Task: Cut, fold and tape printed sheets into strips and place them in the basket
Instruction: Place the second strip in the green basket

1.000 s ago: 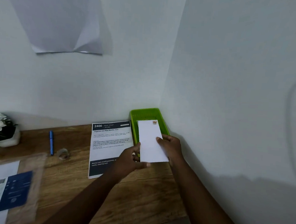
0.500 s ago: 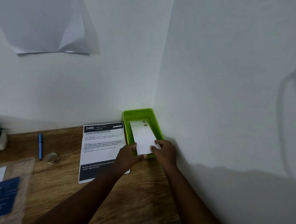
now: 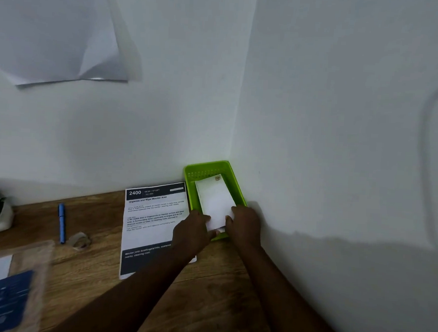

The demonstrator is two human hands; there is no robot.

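both hands (image 3: 219, 227) extended, fingers curled (pinching)

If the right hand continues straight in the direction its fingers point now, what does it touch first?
The right hand points forward and slightly left, already holding the near end of the folded white strip. Beyond it, probably the far wall of the green basket; depth is unclear.

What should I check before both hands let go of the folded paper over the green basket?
1. Folded paper lies inside the basket walls: ok at the far end; near end hidden by the hands.
2. Left hand holds its near edge: ok.
3. Right hand holds its near edge: ok.
4. Paper flat on the bottom: cannot tell.
5. Tape on the fold: cannot tell.
6. Printed sheet lies beside the basket, outside it: ok.
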